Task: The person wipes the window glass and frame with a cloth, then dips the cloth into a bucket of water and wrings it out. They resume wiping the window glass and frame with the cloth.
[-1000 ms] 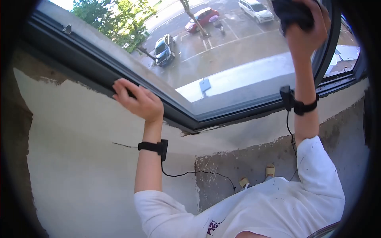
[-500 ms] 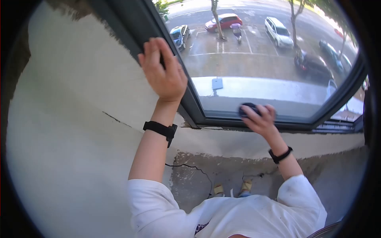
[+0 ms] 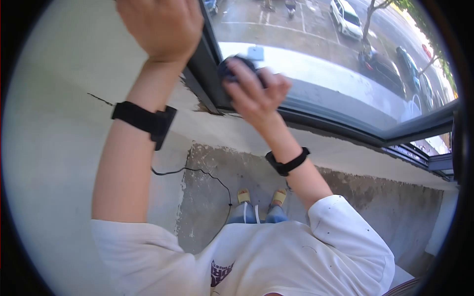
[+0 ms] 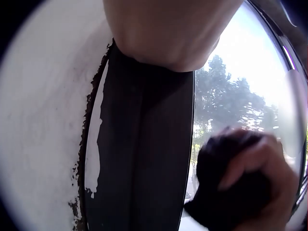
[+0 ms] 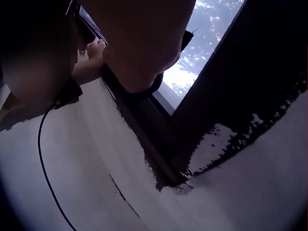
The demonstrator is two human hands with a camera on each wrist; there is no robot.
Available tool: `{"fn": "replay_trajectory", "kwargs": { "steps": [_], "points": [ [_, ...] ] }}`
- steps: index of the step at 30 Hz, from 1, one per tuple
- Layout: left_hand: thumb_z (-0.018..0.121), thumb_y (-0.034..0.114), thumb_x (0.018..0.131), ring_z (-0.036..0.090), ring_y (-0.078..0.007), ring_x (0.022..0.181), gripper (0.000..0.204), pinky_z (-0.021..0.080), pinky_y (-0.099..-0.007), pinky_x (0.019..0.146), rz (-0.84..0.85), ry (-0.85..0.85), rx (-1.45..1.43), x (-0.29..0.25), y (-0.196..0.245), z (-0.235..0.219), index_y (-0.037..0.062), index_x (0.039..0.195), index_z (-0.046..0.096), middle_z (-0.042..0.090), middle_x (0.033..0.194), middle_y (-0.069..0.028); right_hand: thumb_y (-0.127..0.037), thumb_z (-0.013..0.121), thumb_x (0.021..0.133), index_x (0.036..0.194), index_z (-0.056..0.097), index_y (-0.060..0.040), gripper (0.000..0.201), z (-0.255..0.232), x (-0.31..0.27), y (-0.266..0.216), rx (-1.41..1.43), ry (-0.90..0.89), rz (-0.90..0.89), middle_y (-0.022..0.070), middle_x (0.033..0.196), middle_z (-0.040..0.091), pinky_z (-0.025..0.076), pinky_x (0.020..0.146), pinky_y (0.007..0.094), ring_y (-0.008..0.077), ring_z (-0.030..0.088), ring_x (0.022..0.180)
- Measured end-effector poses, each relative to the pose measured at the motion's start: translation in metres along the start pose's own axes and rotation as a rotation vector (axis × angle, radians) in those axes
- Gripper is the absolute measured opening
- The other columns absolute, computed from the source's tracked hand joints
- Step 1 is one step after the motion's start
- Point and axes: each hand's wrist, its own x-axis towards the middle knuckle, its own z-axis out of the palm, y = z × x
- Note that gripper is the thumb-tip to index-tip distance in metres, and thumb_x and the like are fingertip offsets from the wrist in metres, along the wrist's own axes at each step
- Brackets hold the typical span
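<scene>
Black cloth (image 3: 228, 69): located at the lower left part of the window, over the glass (image 3: 316, 81) beside the dark frame (image 3: 210, 74). Right hand (image 3: 259, 91): grip clamped on the cloth, fingers bent round it. Left hand (image 3: 163, 27): located higher, at the same frame upright; its fingers run out of the head view, so whether the grip is apart or together cannot be told. Wrists: 1 black strap (image 3: 136, 118) on the left, 1 black strap (image 3: 289, 162) on the right. Pale wall (image 3: 64, 148): adjoins the frame, edge ragged. Floor level: 2 yellowish sandals (image 3: 244, 196). Beyond the glass: 1 white car (image 3: 346, 18), parked, and other vehicles.
</scene>
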Motion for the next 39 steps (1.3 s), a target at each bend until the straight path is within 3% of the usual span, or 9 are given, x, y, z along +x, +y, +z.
{"fn": "replay_trajectory", "kwargs": {
  "steps": [4,5,11,14,18,23,31,36,39],
  "points": [
    [0.044,0.010,0.100,0.038,-0.0359,0.145,0.054,0.025,-0.0537,0.120,-0.041,-0.032,-0.059,-0.007,-0.005,0.002,0.0002,0.153,0.043,0.043,0.155,-0.0204,-0.030,0.077,0.079,0.080,0.066,-0.0324,0.011,-0.041,-0.072,0.031,0.024,-0.244,-0.089,-0.0141,0.124,0.069,0.036,0.085,0.0361,0.0165,0.052,0.104],
    [0.053,0.019,0.103,0.053,-0.0338,0.119,0.047,0.038,-0.0500,0.108,-0.058,0.070,-0.113,-0.007,0.002,0.007,0.0029,0.147,0.053,0.059,0.138,-0.0186,-0.031,0.077,0.079,0.081,0.065,-0.0326,0.012,-0.059,-0.080,0.051,0.048,-0.293,-0.116,-0.0133,0.124,0.069,0.036,0.087,0.0366,0.0165,0.051,0.105],
    [0.046,0.014,0.104,0.051,-0.0363,0.133,0.048,0.035,-0.0548,0.113,-0.119,0.018,-0.093,-0.001,0.016,-0.001,-0.0011,0.150,0.048,0.053,0.144,-0.0211,-0.029,0.086,0.077,0.095,0.066,-0.0266,0.027,-0.171,-0.015,0.196,-0.098,0.023,-0.024,0.0000,0.128,0.065,0.037,0.095,0.0381,0.0224,0.052,0.112],
    [0.045,0.013,0.104,0.050,-0.0366,0.134,0.048,0.034,-0.0538,0.113,-0.147,-0.040,-0.051,0.004,0.021,-0.008,-0.0013,0.150,0.048,0.052,0.145,-0.0215,-0.019,0.089,0.067,0.092,0.068,-0.0142,0.033,-0.147,0.098,0.193,-0.021,0.483,0.157,0.0088,0.125,0.065,0.039,0.098,0.0391,0.0275,0.054,0.113],
    [0.043,0.012,0.106,0.047,-0.0369,0.135,0.049,0.033,-0.0518,0.114,-0.153,-0.098,-0.019,0.008,0.022,-0.016,-0.0053,0.151,0.043,0.051,0.145,-0.0263,-0.018,0.084,0.069,0.093,0.069,-0.0228,0.029,-0.110,0.149,0.130,-0.130,0.207,0.109,0.0038,0.119,0.070,0.040,0.089,0.0346,0.0202,0.057,0.107],
    [0.040,0.010,0.107,0.044,-0.0377,0.139,0.049,0.030,-0.0521,0.117,-0.175,-0.158,-0.023,0.002,0.023,-0.017,-0.0080,0.152,0.040,0.045,0.149,-0.0273,-0.030,0.071,0.080,0.078,0.062,-0.0337,0.010,-0.051,0.048,0.071,0.019,0.061,-0.174,-0.0100,0.123,0.069,0.036,0.078,0.0334,0.0154,0.052,0.098],
    [0.038,0.011,0.106,0.041,-0.0394,0.142,0.050,0.028,-0.0549,0.120,-0.206,-0.201,-0.031,0.001,0.023,-0.021,-0.0079,0.152,0.039,0.043,0.150,-0.0270,-0.018,0.090,0.064,0.093,0.070,-0.0304,0.037,-0.220,0.030,0.245,-0.138,-0.191,-0.238,0.0006,0.121,0.067,0.043,0.093,0.0427,0.0259,0.055,0.107],
    [0.038,0.011,0.105,0.042,-0.0413,0.141,0.050,0.029,-0.0566,0.119,-0.193,-0.233,-0.031,-0.001,0.022,-0.021,-0.0082,0.151,0.040,0.043,0.150,-0.0266,0.001,0.065,0.074,0.111,0.061,-0.0032,0.037,-0.206,0.164,0.258,0.346,0.631,0.506,0.0081,0.117,0.062,0.047,0.099,0.0331,0.0196,0.058,0.112],
    [0.039,0.009,0.104,0.043,-0.0424,0.140,0.051,0.029,-0.0566,0.119,-0.188,-0.245,-0.016,-0.001,0.023,-0.023,-0.0091,0.151,0.040,0.044,0.149,-0.0277,-0.008,0.068,0.075,0.100,0.070,-0.0113,0.025,-0.162,0.217,0.191,-0.149,0.418,0.167,0.0097,0.113,0.067,0.038,0.100,0.0392,0.0285,0.058,0.108]
  ]
}}
